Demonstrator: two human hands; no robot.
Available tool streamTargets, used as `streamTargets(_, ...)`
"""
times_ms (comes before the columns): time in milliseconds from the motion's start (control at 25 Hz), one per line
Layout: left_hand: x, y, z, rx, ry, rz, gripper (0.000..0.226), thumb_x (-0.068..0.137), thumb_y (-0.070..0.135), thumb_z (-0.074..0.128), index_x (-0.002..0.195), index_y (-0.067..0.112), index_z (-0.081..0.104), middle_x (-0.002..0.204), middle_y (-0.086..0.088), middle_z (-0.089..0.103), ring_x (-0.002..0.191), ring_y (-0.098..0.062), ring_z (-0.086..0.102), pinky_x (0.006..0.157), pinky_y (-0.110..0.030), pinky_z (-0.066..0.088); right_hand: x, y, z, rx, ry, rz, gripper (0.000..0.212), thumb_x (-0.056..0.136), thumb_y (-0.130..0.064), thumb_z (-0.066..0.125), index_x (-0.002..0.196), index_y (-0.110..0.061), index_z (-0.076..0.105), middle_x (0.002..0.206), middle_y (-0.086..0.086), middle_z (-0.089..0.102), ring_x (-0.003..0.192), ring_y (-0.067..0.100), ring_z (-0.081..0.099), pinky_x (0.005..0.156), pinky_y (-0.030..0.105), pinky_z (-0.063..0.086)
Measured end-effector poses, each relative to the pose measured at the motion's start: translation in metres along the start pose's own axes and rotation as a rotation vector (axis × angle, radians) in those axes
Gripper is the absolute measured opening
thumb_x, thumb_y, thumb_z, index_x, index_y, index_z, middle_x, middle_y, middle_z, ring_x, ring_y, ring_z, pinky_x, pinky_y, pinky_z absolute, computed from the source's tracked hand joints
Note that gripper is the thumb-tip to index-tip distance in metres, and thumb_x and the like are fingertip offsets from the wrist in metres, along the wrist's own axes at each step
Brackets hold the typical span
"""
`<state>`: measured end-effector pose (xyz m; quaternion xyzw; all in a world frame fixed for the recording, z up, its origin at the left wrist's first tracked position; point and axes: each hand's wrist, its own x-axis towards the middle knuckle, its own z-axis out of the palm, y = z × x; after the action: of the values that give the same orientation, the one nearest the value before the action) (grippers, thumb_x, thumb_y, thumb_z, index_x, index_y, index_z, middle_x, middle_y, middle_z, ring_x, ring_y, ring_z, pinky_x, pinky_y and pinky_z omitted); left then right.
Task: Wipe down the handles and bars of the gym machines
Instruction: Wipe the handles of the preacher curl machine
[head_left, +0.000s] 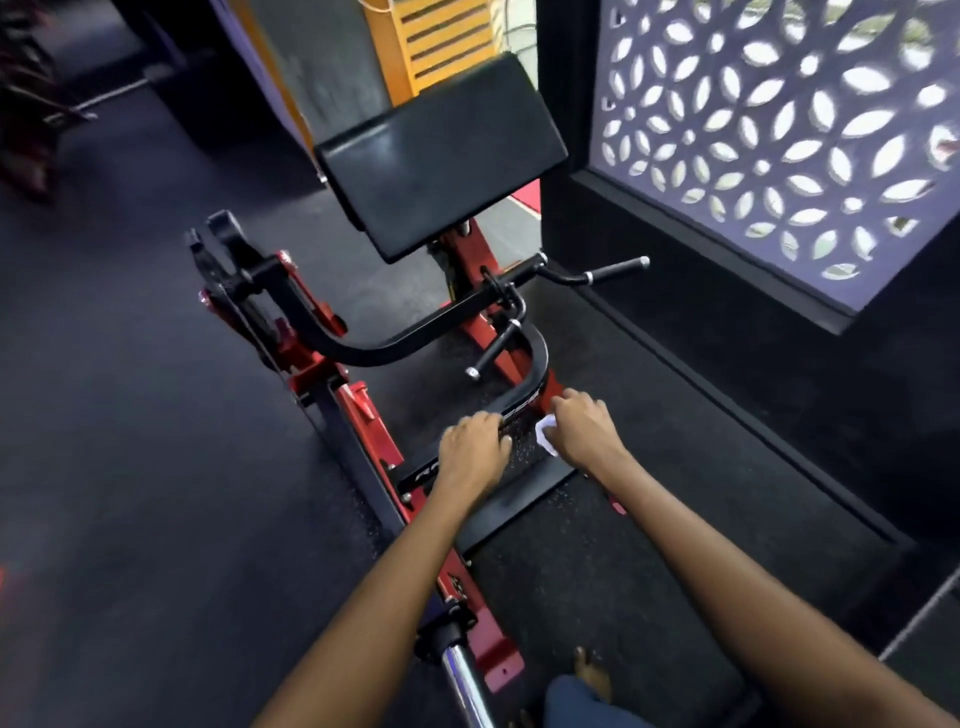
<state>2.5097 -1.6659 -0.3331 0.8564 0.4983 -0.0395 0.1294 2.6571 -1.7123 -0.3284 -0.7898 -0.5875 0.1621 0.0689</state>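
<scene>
A white cloth (546, 435) is gripped by the right hand (584, 431); the curved black bar (535, 379) is clasped by the left hand's (475, 447) curled fingers (498, 423).

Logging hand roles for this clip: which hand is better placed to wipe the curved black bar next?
Right. The right hand pinches the white wipe and sits beside the curved black bar. The left hand holds no wipe; it grips the bar's lower end.
</scene>
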Motion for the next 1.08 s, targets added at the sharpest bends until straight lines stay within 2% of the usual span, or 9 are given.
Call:
streamTargets(360,-0.025,-0.049,0.009,-0.099,0.115,-0.081,0.036,0.099,0.032,0.045,0.129,0.015,0.054,0.131,-0.003,0.056,0.120,-0.023,0.052,0.099,-0.037,0.039,-0.005,-0.038,0.002,-0.050,-0.009,-0.068,0.019,0.086,-0.016,0.050,0.097,-0.002,0.059,0.110,0.012,0.057,0.106,0.031,0.053,0.089,0.037,0.037)
streamTargets(520,-0.013,-0.055,0.021,-0.100,0.113,-0.124,0.037,0.099,0.032,0.045,0.132,0.015,0.052,0.132,-0.002,0.055,0.122,-0.021,0.051,0.100,-0.036,0.038,0.023,-0.033,0.011,-0.027,-0.080,-0.099,0.008,0.081,-0.015,0.053,0.079,-0.010,0.059,0.094,0.008,0.053,0.096,0.032,0.055,0.084,0.036,0.039)
streamTargets(600,0.005,-0.060,0.032,-0.089,0.087,-0.181,0.036,0.099,0.032,0.045,0.131,0.016,0.052,0.131,-0.001,0.056,0.121,-0.021,0.050,0.101,-0.035,0.038,0.052,-0.026,0.023,-0.014,-0.140,-0.119,0.011,0.078,-0.016,0.053,0.077,-0.009,0.062,0.087,0.003,0.047,0.094,0.030,0.056,0.085,0.036,0.040)
streamTargets(760,0.051,-0.056,0.047,-0.109,-0.010,-0.287,0.037,0.099,0.033,0.045,0.131,0.016,0.051,0.132,-0.002,0.054,0.123,-0.022,0.049,0.102,-0.037,0.037,0.112,-0.008,0.039,0.073,-0.200,-0.178,0.005,0.079,-0.015,0.054,0.075,-0.012,0.057,0.094,0.009,0.056,0.094,0.032,0.057,0.081,0.036,0.041)
streamTargets(880,0.088,-0.042,0.046,-0.140,-0.028,-0.331,0.039,0.098,0.031,0.047,0.134,0.016,0.049,0.135,-0.002,0.053,0.125,-0.023,0.048,0.103,-0.037,0.035,0.151,0.009,0.034,0.233,-0.230,-0.183,0.011,0.078,-0.010,0.053,0.076,-0.001,0.060,0.092,0.012,0.059,0.085,0.032,0.058,0.071,0.035,0.045)
streamTargets(1000,0.127,-0.022,0.029,-0.136,-0.020,-0.271,0.047,0.095,0.032,0.053,0.140,0.018,0.044,0.141,0.001,0.049,0.130,-0.020,0.044,0.104,-0.034,0.033,0.183,0.026,0.012,0.374,-0.225,-0.161,0.014,0.077,-0.013,0.052,0.081,-0.006,0.064,0.089,0.006,0.058,0.076,0.022,0.056,0.060,0.029,0.041)
streamTargets(1080,0.153,-0.008,0.013,-0.146,0.014,-0.192,0.057,0.092,0.038,0.058,0.142,0.019,0.041,0.144,0.002,0.046,0.133,-0.018,0.042,0.105,-0.033,0.032,0.200,0.034,-0.007,0.422,-0.197,-0.150,0.014,0.078,-0.014,0.056,0.086,-0.006,0.064,0.088,0.003,0.056,0.075,0.018,0.051,0.058,0.026,0.034)
